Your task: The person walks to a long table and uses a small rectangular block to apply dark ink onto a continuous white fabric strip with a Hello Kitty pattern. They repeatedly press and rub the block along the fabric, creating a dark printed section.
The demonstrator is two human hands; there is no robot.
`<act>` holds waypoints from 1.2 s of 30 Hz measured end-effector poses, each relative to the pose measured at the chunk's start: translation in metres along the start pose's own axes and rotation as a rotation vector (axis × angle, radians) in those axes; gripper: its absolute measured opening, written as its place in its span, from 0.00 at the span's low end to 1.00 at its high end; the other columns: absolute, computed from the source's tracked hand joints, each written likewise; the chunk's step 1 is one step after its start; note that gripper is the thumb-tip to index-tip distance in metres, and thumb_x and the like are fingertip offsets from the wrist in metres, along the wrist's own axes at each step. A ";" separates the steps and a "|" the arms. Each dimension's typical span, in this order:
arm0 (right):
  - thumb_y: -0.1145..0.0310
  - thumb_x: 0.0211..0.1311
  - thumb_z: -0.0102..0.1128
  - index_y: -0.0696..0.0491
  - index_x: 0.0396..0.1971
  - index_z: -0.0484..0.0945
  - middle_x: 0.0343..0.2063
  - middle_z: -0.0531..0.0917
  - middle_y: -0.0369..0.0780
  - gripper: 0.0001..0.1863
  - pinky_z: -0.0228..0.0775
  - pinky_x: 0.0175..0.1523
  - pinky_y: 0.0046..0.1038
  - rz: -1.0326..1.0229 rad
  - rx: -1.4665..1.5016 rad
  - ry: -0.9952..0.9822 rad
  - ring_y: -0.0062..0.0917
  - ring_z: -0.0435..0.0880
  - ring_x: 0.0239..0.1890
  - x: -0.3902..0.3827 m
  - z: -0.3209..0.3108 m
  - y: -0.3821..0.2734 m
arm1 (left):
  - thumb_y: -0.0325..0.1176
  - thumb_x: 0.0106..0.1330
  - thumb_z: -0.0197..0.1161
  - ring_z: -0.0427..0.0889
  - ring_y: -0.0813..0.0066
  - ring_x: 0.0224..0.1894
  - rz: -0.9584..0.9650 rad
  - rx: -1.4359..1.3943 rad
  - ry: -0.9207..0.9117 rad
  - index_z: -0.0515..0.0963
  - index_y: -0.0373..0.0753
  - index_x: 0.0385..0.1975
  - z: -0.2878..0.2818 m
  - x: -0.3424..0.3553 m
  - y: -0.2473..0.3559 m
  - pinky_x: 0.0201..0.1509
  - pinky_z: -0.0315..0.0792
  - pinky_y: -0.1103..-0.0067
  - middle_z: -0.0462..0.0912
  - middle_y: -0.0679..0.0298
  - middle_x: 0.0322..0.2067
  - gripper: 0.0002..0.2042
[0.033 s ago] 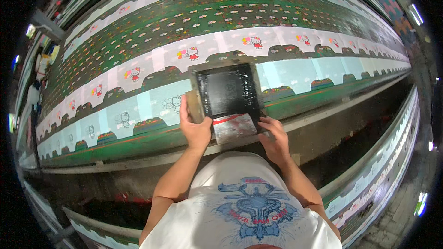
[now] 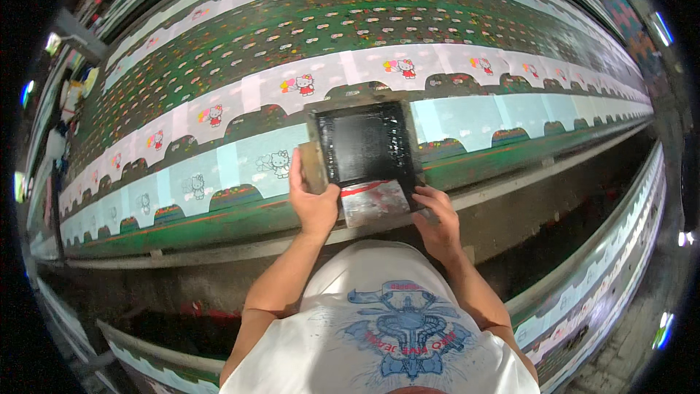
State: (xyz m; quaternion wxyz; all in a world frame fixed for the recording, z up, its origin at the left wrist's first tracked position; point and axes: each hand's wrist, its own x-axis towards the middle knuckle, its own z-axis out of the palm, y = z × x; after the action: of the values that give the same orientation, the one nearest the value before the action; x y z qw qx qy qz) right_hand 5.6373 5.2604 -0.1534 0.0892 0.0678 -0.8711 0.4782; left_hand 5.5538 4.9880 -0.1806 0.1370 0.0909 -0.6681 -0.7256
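Both hands hold a screen printing frame (image 2: 408,120) over the near row of fabric pieces. Black ink coats its mesh, and a scraper (image 2: 375,204), greyish and smeared with a red strip along its top, lies across the frame's near end. My left hand (image 2: 316,206) is closed round the frame's left side by a wooden block (image 2: 313,168), thumb on the near corner. At the near right corner, the fingers of my right hand (image 2: 437,217) curl over the edge. Just left of the frame, a light blue fabric piece (image 2: 251,153) carries a black outline cartoon cat.
A long green printing table (image 2: 240,226) runs across in front of me, with a pale rail (image 2: 211,252) along its near edge. Farther back lies a row of pink-white pieces (image 2: 343,66) with coloured cat prints. Another table (image 2: 583,284) with fabric stands at the lower right.
The frame, with both hands on it, has shifted very slightly to the right. The grip looks the same.
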 end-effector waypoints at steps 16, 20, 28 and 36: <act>0.74 0.65 0.72 0.56 0.58 0.87 0.62 0.84 0.45 0.20 0.77 0.71 0.51 -0.608 -0.305 -0.359 0.46 0.84 0.66 0.071 -0.028 0.004 | 0.10 0.54 0.67 0.77 0.59 0.77 -0.028 0.156 0.040 0.61 0.28 0.86 0.053 -0.002 -0.004 0.83 0.67 0.69 0.76 0.45 0.76 0.51; 0.77 0.63 0.67 0.56 0.54 0.87 0.51 0.87 0.44 0.18 0.80 0.65 0.47 -0.607 -0.389 -0.491 0.45 0.87 0.57 0.097 -0.030 0.008 | 0.12 0.58 0.69 0.76 0.59 0.78 -0.029 0.081 0.019 0.61 0.28 0.86 0.049 0.001 -0.015 0.84 0.67 0.68 0.75 0.44 0.77 0.49; 0.80 0.67 0.66 0.57 0.53 0.88 0.44 0.90 0.48 0.15 0.83 0.60 0.48 -0.557 -0.399 -0.474 0.49 0.88 0.53 0.209 -0.022 0.010 | 0.11 0.70 0.66 0.73 0.56 0.81 -0.153 -0.090 -0.107 0.58 0.27 0.86 0.032 0.017 -0.013 0.85 0.68 0.65 0.70 0.41 0.80 0.43; 0.83 0.58 0.67 0.50 0.56 0.90 0.49 0.91 0.44 0.25 0.80 0.60 0.46 -0.533 -0.485 -0.412 0.47 0.88 0.52 0.217 -0.003 0.018 | 0.09 0.68 0.66 0.74 0.56 0.81 -0.187 -0.119 -0.137 0.56 0.26 0.86 0.029 0.024 -0.006 0.85 0.68 0.66 0.70 0.40 0.80 0.44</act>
State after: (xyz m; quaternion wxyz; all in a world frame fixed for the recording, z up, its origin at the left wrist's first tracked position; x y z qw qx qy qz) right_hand 5.4228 5.2654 -0.1191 0.0468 0.3622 -0.9101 0.1957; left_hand 5.5218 5.0084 -0.1829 0.0277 0.0948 -0.6204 -0.7780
